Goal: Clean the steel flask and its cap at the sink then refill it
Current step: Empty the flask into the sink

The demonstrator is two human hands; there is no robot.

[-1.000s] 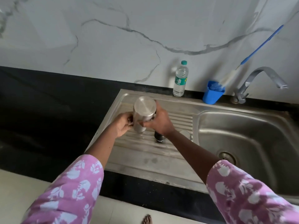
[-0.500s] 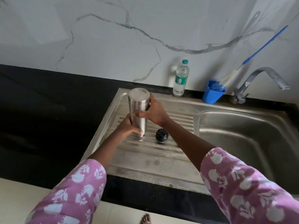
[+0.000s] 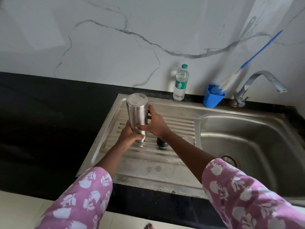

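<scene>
We find the left hand [image 3: 130, 134] wrapped round the lower end of the steel flask [image 3: 137, 113], fingers curled across its front. The right hand [image 3: 156, 124] clasps the body just above, thumb across the front and fingers round the back. Both hands are therefore clamped on the flask.

The flask stands near upright on the ribbed drainboard [image 3: 148, 166], its narrower end down and a flat closed disc uppermost. We judge it to be inverted, mouth down. Whether it touches the board or is held just clear we cannot tell.

The black cap [image 3: 160, 142] lies apart on the drainboard, just to the right of the flask and partly hidden by the right forearm. A small clear item [image 3: 188, 138] sits just beyond that forearm; we cannot identify it.

Farther out, the sink basin [image 3: 247, 138] looks dry and no water runs from the tap [image 3: 260, 81]. The bottle brush [image 3: 231, 80] rests in its blue cup [image 3: 212, 98], and a plastic water bottle [image 3: 180, 83] stands capped at the wall.

Assessment: the cap is off. We cannot establish from this evidence whether washing has been done. The inverted posture would suit draining. Refilling and recapping remain outstanding.
</scene>
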